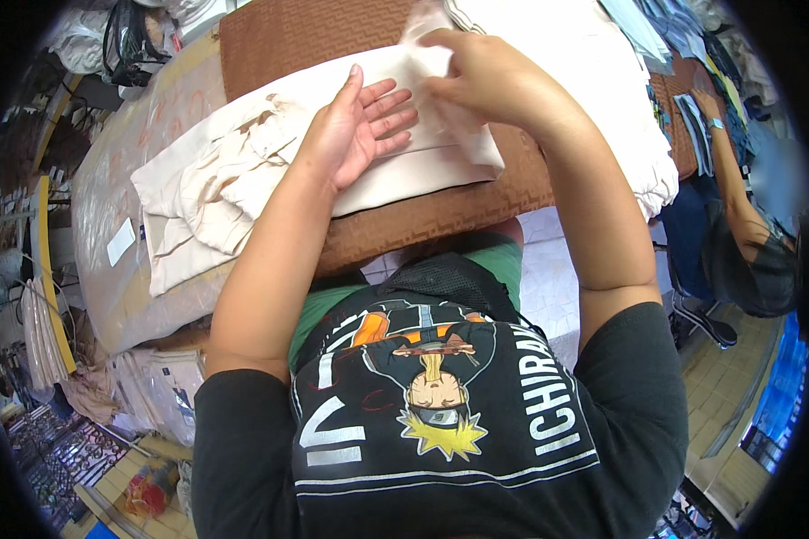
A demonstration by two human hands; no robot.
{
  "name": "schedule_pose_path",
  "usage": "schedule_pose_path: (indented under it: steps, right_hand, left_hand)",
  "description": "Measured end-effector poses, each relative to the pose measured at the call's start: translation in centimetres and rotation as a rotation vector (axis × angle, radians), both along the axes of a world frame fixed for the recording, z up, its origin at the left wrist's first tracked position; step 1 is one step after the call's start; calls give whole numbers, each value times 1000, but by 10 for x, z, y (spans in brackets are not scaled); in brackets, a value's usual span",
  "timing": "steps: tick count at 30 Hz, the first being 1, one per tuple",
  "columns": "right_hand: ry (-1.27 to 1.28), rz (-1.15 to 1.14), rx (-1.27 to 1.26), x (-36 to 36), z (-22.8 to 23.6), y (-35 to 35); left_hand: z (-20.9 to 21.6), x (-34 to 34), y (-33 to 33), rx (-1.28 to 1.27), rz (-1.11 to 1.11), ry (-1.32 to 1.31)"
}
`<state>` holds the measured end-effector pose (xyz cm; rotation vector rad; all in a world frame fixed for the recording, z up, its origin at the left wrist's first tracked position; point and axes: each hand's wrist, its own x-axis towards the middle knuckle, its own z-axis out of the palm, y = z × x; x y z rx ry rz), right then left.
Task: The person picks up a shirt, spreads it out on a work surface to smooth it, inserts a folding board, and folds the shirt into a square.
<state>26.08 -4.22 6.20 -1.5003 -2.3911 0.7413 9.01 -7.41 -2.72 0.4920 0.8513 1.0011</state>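
A length of cream cloth (386, 189), folded flat at its right end, lies across a brown patterned table cover. Toward the left it becomes a crumpled bunch (234, 180) of the same cream fabric. My left hand (360, 130) is open just above the flat part, palm turned up and fingers spread, with nothing in it. Over the far right part of the cloth, my right hand (490, 76) has its thumb and index finger apart. A pale, blurred, partly see-through sheet (427, 22) shows beyond its fingertips; whether they touch it I cannot tell.
Clear plastic wrapping (108, 296) covers the table's left end, with a white paper tag (121, 242) on it. White cloth (584, 99) is heaped at the right. Farther right, another person's arm (733, 180) reaches toward blue garments (692, 130).
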Motion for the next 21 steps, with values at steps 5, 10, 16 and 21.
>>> schedule_pose_path:
  steps: [5,10,16,21]
  right_hand:
    - [274,36,11,35,-3,14]
    - [314,-210,-54,89,-13,0]
    - [399,-341,-168,110,-50,-15]
    - [296,-324,-19,91,-65,-18]
  left_hand:
    - [-6,13,2,11,58,72]
    - [-28,20,3,249,31,552]
    - [-22,21,-18,337,145,700]
    - [-33,20,-23,350,218,705]
